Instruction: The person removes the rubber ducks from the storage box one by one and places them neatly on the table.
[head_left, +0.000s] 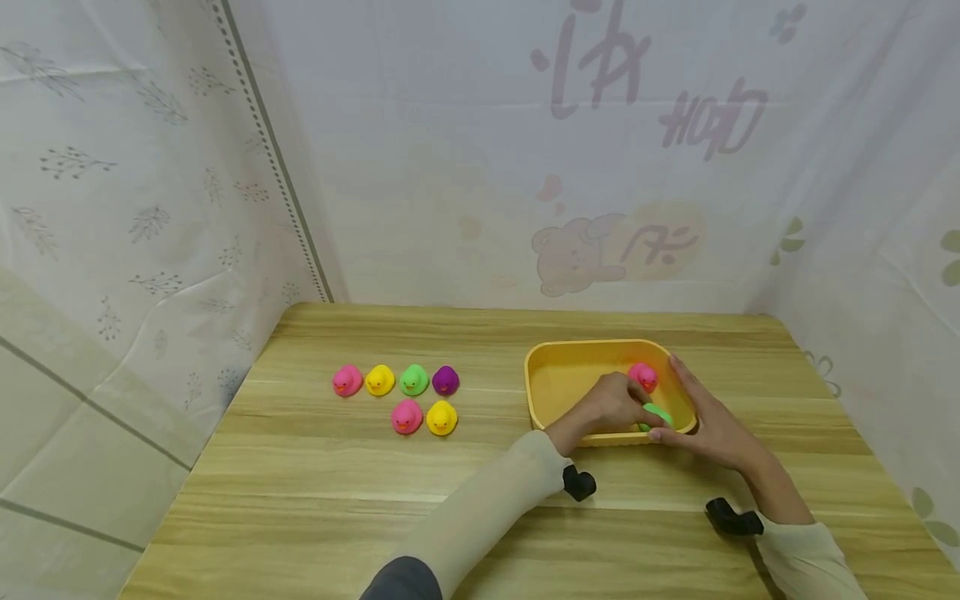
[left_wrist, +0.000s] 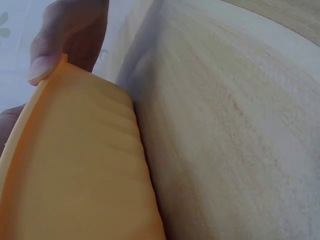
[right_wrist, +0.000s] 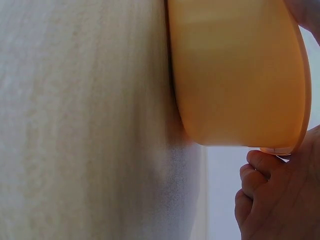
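A yellow plastic basket [head_left: 577, 369] stands on the table, with a pink rubber duck [head_left: 642, 377] inside its right part. My left hand [head_left: 611, 403] reaches over the near rim and pinches a green rubber duck [head_left: 657, 415], which the fingers partly cover. Around the basket's right end, my right hand [head_left: 718, 433] grips the rim, its thumb at the near corner and fingers along the far side. The left wrist view shows a thumb [left_wrist: 42, 67] on the basket rim [left_wrist: 30, 112]. In the right wrist view, curled fingers [right_wrist: 260, 172] lie by the basket's end wall [right_wrist: 240, 75].
Left of the basket, a back row holds a pink duck [head_left: 347, 381], a yellow duck [head_left: 380, 381], a green duck [head_left: 414, 381] and a purple duck [head_left: 446, 381]. Before them sit another pink duck [head_left: 407, 417] and yellow duck [head_left: 442, 418]. Patterned curtains [head_left: 450, 167] border the wooden table [head_left: 300, 500].
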